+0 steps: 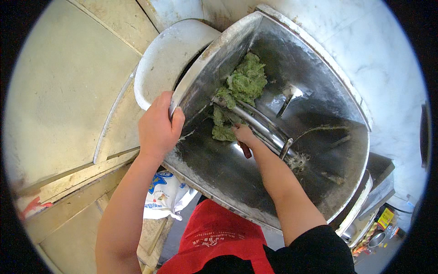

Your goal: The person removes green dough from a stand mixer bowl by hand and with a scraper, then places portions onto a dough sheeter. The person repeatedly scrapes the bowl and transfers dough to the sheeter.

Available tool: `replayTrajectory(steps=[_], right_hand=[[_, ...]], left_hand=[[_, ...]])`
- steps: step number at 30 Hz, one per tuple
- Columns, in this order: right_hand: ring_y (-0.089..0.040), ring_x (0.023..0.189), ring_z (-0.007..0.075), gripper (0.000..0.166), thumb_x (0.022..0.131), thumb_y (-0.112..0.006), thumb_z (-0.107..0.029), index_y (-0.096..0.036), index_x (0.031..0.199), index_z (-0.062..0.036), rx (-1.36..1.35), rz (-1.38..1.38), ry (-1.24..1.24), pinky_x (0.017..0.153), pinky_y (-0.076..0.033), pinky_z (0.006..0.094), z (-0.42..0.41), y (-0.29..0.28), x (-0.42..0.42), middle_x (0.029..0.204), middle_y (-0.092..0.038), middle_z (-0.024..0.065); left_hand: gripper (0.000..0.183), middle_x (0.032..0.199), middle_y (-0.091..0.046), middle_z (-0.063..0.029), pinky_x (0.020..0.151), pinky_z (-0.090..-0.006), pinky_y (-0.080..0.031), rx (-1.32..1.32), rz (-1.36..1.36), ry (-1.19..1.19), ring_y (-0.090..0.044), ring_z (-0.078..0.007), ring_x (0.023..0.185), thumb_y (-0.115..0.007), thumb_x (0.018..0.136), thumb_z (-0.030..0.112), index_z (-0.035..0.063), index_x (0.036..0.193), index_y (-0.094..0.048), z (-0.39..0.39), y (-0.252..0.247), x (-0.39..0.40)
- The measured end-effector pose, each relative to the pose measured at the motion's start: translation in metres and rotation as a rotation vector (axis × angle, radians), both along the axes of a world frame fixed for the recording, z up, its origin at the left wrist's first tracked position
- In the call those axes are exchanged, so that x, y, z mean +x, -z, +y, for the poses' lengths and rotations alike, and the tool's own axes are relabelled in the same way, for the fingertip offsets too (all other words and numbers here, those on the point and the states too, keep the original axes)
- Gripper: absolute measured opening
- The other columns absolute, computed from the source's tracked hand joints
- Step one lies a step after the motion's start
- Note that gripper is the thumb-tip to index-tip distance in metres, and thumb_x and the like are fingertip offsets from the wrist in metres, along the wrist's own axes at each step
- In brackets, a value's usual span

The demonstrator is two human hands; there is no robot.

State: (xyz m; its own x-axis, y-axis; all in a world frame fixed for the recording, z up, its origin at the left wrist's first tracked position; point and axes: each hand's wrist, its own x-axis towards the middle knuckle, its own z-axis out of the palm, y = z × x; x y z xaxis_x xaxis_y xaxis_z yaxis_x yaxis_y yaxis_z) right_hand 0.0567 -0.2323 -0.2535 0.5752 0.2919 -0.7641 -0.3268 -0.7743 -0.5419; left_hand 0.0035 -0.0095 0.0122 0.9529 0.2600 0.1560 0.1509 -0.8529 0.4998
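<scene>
My left hand [160, 126] grips the upper left rim of a metal dough mixer's tub [202, 56]. Inside the tub, my right hand [243, 135] is closed around the dark red handle of a knife [245, 150]; its narrow blade points up and left, against green dough. That green dough [248, 78] lies in a rough lump by the tub's left wall, and a smaller piece [222, 132] is below the mixer's steel bar [255, 120]. The bar crosses the tub's middle, with pale dough residue [298, 161] stuck at its lower right end.
A white rounded housing [171, 58] adjoins the tub on the left, beside pale yellowish panels [68, 85]. A white printed sack [166, 195] is below the tub. Behind stands a marbled wall [376, 68]. Assorted items and a metal bowl [377, 239] are at the lower right.
</scene>
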Motion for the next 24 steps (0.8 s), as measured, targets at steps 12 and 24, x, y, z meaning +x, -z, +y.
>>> replayTrajectory(steps=[12,24], right_hand=[[-0.046,0.040,0.0184,0.029,0.086,-0.042,-0.032,-0.047,0.085,-0.0038,0.490,0.777,0.727,0.034,-0.039,0.0321,0.036,-0.054,-0.046,0.059,-0.051,0.0091],[-0.042,0.045,0.0141,0.035,0.087,-0.041,-0.032,-0.034,0.118,-0.0157,0.535,0.631,0.560,0.038,-0.040,0.0285,0.045,-0.145,-0.056,0.067,-0.044,0.0046]], left_hand=[[0.028,0.075,-0.053,-0.0174,0.056,-0.0398,-0.041,0.011,0.016,-0.024,-0.053,-0.0325,0.063,-0.047,0.077,0.021,0.0044,0.099,-0.047,0.002,0.002,-0.003],[0.025,0.072,-0.052,-0.0173,0.056,-0.0401,-0.040,0.047,-0.014,0.013,-0.052,-0.0342,0.063,-0.046,0.077,0.020,0.0048,0.097,-0.046,0.003,0.006,-0.004]])
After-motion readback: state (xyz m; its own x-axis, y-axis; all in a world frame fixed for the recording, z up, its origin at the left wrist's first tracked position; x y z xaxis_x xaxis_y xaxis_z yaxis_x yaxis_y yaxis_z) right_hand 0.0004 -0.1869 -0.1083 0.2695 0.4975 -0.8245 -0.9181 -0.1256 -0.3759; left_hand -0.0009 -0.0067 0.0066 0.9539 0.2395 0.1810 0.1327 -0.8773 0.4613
